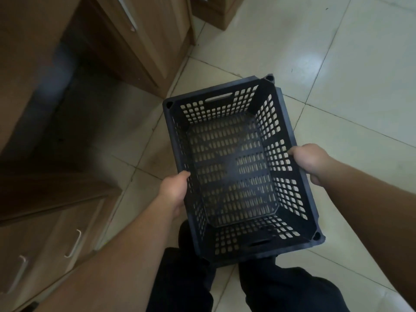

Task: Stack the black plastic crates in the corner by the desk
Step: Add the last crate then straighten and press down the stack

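The left hand (174, 188) is gripping the left long rim of the black plastic crate (240, 170), thumb hooked over the top edge and the other fingers hidden under the outside of the wall; the right hand (311, 162) is gripping the opposite long rim the same way, fingers curled over the edge and the fingertips out of sight inside the lip. Both forearms are running off the bottom corners of the view. The crate is being held upright, open side facing up, above the tiled floor (315, 52) and over the person's dark trousers (180, 287), which are partly covered by its near end. Its long axis is running from the person outward, slanting slightly to the left at the far end, with slot handles showing in both short walls; the near one is dark and hard to make out. Through the perforated bottom only pale floor is showing faintly. To the left, the wooden table (27, 64) is standing with a deep shadowed recess beneath it, where nothing can be made out. A drawer unit (51, 239) with metal handles is sitting at lower left, cut off by the frame edge, and a wooden cabinet (144, 37) is standing just beyond the crate's far left corner.
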